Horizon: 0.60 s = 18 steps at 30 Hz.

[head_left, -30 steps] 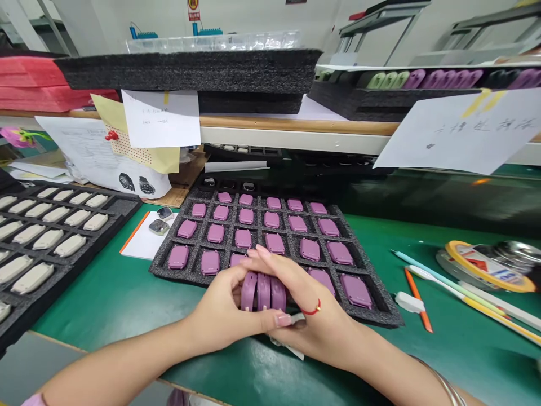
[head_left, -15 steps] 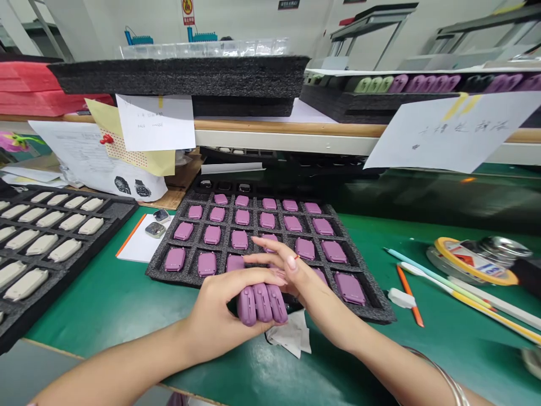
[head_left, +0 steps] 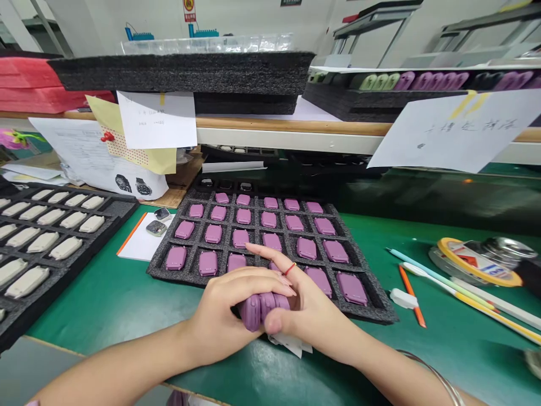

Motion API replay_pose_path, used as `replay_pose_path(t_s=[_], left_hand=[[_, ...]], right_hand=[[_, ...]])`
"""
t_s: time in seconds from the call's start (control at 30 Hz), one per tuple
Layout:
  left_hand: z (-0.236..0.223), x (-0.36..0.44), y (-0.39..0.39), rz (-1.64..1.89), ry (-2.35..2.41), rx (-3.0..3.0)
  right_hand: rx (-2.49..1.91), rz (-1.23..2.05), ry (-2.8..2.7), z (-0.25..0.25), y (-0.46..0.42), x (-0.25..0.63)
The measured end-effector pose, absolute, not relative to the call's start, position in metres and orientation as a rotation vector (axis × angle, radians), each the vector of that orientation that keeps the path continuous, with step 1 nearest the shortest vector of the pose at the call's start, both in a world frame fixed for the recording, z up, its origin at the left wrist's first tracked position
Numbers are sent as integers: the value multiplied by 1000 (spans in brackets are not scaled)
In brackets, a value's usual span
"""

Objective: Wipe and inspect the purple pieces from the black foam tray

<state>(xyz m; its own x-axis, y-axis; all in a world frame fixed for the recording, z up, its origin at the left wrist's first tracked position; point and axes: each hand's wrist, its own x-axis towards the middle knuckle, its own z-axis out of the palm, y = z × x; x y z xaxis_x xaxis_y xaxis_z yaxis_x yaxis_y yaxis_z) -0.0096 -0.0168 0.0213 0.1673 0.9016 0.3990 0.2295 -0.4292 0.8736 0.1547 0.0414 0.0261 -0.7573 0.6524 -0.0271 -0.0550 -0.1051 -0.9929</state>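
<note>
Reading from the left, a black foam tray (head_left: 123, 207) is seen filled with cream watch cases (head_left: 65, 248), and it is set on a green bench mat (head_left: 93, 299). Just beside it, two metallic watch bodies (head_left: 156, 228) are laid on a white pad (head_left: 139, 245) with an orange edge. Further right, a second black foam tray (head_left: 159, 265) is taken up by rows of purple watch cases (head_left: 240, 238), one to a pocket.

Over the front edge of that tray, a bunch of purple cases (head_left: 257, 311) is held between the hands, with part of it hidden by them. The left hand (head_left: 224, 307) is curled over the bunch, its fingers closed across the top. The right hand (head_left: 308, 316) is pressed against it from the other side, the thumb on the front and the fingers spread out over the tray. A red thread (head_left: 289, 269) is worn on one finger. A paper scrap (head_left: 291, 347) is seen under the right hand.

The handling of this bunch is judged to be the step in hand. Setting it down would call for a free pocket, but whether any lies under the hands cannot be told.

Further right, a white block (head_left: 403, 299), an orange pen (head_left: 412, 296), pale markers (head_left: 439, 279) and a tape roll (head_left: 473, 262) are laid on the mat.
</note>
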Motion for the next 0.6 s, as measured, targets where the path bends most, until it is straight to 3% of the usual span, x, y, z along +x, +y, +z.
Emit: replay_pose_path(t_s=[0.17, 0.4, 0.6], left_hand=[[15, -11, -20, 1298, 1114, 1720], [19, -4, -18, 1068, 864, 921], [23, -1, -13, 1090, 885, 658]], right_hand=[[-676, 1581, -1822, 29, 37, 154], [-497, 878, -2219, 22, 41, 156], [-642, 914, -2202, 40, 48, 162]])
